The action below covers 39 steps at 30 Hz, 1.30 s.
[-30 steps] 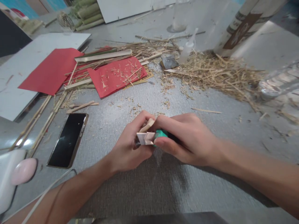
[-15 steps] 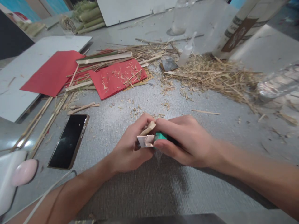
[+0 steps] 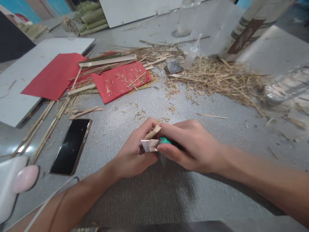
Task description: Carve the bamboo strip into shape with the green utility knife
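Together, two hands are working a pale split bamboo piece [image 3: 151, 139] over the grey textured desk [image 3: 149, 193].
Left hand [image 3: 135, 154] is pinching the bamboo; right hand [image 3: 190, 146] is gripping a teal-handled tool [image 3: 165, 140] against it.

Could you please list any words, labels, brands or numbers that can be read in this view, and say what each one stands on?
None can be read.
Tall carton: a brown label patch and dark bands of print, too blurred to read.
Yellowish card under the red paper: faint dark marks along its edge, too small and blurred to read.
Phone: screen dark, nothing on it.
Left hand and right hand: the wooden piece and green-handled tool they hold show no print.
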Motion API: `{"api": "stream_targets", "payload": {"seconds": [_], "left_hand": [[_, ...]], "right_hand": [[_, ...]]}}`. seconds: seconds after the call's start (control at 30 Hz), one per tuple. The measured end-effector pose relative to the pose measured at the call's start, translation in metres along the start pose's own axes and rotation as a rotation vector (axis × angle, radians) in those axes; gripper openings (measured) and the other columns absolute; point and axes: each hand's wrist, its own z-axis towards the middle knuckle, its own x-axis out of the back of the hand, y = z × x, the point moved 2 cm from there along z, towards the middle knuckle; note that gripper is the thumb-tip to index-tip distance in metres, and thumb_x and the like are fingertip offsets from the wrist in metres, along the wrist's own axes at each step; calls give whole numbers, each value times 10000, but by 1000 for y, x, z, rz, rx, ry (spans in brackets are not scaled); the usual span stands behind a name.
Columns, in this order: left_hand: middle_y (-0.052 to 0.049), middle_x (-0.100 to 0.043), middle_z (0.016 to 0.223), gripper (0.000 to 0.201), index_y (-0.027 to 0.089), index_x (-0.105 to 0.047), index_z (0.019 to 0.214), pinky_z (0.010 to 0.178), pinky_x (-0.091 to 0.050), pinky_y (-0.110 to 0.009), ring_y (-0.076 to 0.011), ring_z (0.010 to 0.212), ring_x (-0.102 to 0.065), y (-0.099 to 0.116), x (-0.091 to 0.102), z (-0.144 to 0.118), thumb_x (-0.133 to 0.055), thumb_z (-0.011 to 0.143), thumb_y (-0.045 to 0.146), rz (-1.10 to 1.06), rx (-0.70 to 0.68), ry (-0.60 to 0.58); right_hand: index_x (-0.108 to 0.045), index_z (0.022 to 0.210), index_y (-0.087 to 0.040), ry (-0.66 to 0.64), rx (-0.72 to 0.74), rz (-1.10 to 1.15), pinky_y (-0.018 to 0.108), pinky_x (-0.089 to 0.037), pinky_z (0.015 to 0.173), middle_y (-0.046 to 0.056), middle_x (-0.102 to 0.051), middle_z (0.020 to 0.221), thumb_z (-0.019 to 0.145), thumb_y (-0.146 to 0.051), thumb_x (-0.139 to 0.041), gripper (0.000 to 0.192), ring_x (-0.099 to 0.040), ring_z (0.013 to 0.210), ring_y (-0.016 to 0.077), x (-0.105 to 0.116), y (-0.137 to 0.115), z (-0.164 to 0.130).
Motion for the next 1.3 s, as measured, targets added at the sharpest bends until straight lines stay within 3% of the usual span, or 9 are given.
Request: {"api": "stream_targets", "payload": {"seconds": [0.3,0.57,1.3], "left_hand": [[21,-477,798,192,238,-526,922,606,-380,-288,-155,710,-423,-1,0,1,-706,874,284,16,-1,25],[31,-473,791,213,228,-486,872,631,-374,-285,-143,719,-432,3,-2,4,-697,844,225,2,10,12],[29,-458,797,226,231,-449,831,634,-364,-288,-148,737,-425,1,-3,4,-670,816,182,6,70,49]], "right_hand": [[-636,1309,-221,-11,9,23,293,-327,607,-5,-700,821,1131,-540,-416,426,-598,641,143,2,-1,2],[-627,1107,-219,-45,-41,-19,303,-321,609,19,-728,825,1129,-542,-398,397,-613,650,157,2,-2,2],[-557,984,-223,-52,-87,-66,318,-231,586,-13,-629,739,1117,-550,-387,392,-523,598,135,2,-1,4]]}}
